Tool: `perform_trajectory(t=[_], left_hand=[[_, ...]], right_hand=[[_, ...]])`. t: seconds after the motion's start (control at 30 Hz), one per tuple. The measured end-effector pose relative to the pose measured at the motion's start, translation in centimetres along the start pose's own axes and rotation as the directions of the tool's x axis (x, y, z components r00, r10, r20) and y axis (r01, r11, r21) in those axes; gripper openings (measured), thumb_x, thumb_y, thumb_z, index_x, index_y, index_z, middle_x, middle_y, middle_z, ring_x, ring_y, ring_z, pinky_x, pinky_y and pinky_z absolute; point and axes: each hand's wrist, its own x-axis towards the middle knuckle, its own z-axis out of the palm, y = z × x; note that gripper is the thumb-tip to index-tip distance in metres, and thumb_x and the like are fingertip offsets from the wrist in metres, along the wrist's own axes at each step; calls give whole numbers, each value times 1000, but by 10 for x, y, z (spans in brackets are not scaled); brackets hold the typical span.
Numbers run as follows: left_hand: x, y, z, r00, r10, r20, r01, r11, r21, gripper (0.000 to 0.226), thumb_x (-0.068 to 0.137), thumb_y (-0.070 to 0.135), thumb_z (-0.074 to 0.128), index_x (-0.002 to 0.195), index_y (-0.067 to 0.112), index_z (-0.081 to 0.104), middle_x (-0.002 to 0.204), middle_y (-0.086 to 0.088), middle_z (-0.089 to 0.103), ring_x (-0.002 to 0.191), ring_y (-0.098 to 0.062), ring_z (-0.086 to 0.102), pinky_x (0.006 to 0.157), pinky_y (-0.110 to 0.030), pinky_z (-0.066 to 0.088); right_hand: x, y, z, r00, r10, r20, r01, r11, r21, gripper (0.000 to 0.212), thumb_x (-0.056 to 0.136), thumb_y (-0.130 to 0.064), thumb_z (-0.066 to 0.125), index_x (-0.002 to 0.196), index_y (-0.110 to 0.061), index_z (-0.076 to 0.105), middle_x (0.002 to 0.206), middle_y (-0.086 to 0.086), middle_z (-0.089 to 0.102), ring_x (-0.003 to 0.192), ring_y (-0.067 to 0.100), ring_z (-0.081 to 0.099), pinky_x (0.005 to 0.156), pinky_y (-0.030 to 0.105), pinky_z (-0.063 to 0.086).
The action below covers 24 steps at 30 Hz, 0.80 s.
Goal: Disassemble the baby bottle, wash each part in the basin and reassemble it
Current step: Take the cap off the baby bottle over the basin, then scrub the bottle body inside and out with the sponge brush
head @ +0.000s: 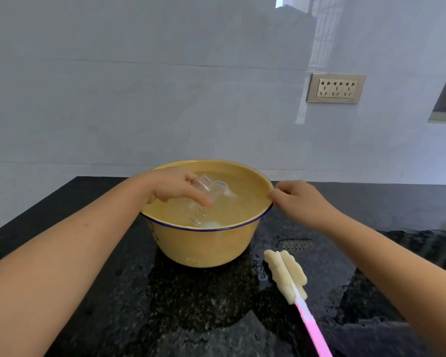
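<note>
Judging from the head view, the likeliest trouble is a slip. The left hand (173, 186) grips the clear bottle (209, 188) with curled fingers, tilted, at the water surface inside the basin (204, 248). Wet, smooth plastic could twist out of that grip and splash or knock the basin's wall. The right hand (296, 199) is well apart from the left and pinches the basin's right rim. Pulling or pressing there could rock the basin, which is nearly full, and send water over the blue edge onto the already wet worktop (113, 305). The wet stone may also let the basin slide.

The basin holds water almost to the rim. A pale part (210, 224) sits under the surface at the near side; what it is I cannot tell. The bottle looks empty or only partly filled. A sponge brush (286, 274) lies on the worktop just beside the basin, untouched.
</note>
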Motion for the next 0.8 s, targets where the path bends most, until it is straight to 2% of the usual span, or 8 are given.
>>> perform_trajectory(t=[0.1,0.2,0.3,0.37,0.43,0.57,0.7,0.8], left_hand=[[-3,3,-1,999,1,-34,-4,997,-78,42,66,41,78,104,33,65,114,9,57,110,-16,49,83,-34,38],[-5,9,2,991,87,-104,-97,991,-92,31,67,35,79,94,34,65,100,11,60,101,-14,54,76,-28,40],[-7,17,8,964,163,-213,-127,977,170,50,66,35,79,112,23,60,104,5,57,100,-16,52,82,-29,45],[-6,21,13,943,242,-230,-102,864,492,67,64,42,75,125,25,53,105,1,50,102,-20,49,81,-33,46],[-7,24,16,926,307,-218,-79,723,686,68,66,43,71,128,29,48,110,-1,47,108,-23,45,81,-33,42],[-13,27,19,893,403,-200,-59,546,836,61,71,38,68,128,32,46,116,1,44,109,-20,41,86,-30,34],[-17,23,16,861,480,-167,-3,333,943,53,72,24,67,121,28,49,116,0,44,108,-20,43,83,-28,33],[-14,14,10,794,594,-132,41,164,986,47,42,13,78,85,26,65,87,1,56,81,-18,55,65,-27,38]], right_hand=[[-8,10,-4,996,75,53,-75,997,-8,35,91,-20,43,58,-11,51,52,1,49,49,17,44,50,23,36],[-17,19,-4,963,150,225,-126,985,-118,41,94,-25,37,64,-12,61,58,2,59,51,16,53,43,17,39],[-28,30,5,902,238,361,-92,922,-376,52,90,-58,40,89,-13,66,76,0,65,67,14,60,62,25,50],[-33,37,12,887,267,377,-26,844,-536,58,78,-73,46,101,-21,59,94,-3,64,87,15,60,80,32,51],[-38,38,17,881,287,375,-7,802,-597,60,72,-71,56,107,-23,52,103,-4,59,94,18,57,84,36,50],[-41,39,24,907,245,341,-19,835,-550,44,79,-54,56,107,-21,50,99,-3,57,89,19,58,72,32,48],[-34,34,17,960,171,220,-41,868,-495,37,81,-47,56,103,-17,59,104,1,64,91,19,58,72,29,46],[-24,22,7,996,86,23,-63,856,-513,40,85,-41,53,91,-4,66,93,12,68,85,28,63,66,34,46]])
